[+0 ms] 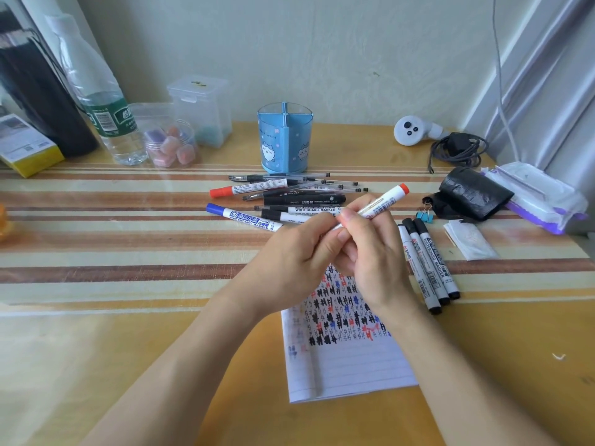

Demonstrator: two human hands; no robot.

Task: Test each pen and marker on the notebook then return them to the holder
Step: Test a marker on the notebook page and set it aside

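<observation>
At the centre of the frame both hands meet on a red whiteboard marker, held slanted above the bench with its red end pointing to the upper right. The left hand has its fingers curled round the marker's lower-left end, and the right hand pinches the barrel between thumb and fingers just beside it. Whether the cap is on, I cannot tell. Below the hands lies the open notebook, its lined page covered in the upper part with black, red and blue hash marks. Above the hands a loose pile of pens and markers lies on the striped cloth, a second red marker and a blue whiteboard marker at its left edge. Beyond the pile stands the blue pen holder, upright, with divided compartments. To the right of the notebook three whiteboard markers lie side by side. A water bottle stands at upper left, and a black pouch lies at the right.
</observation>
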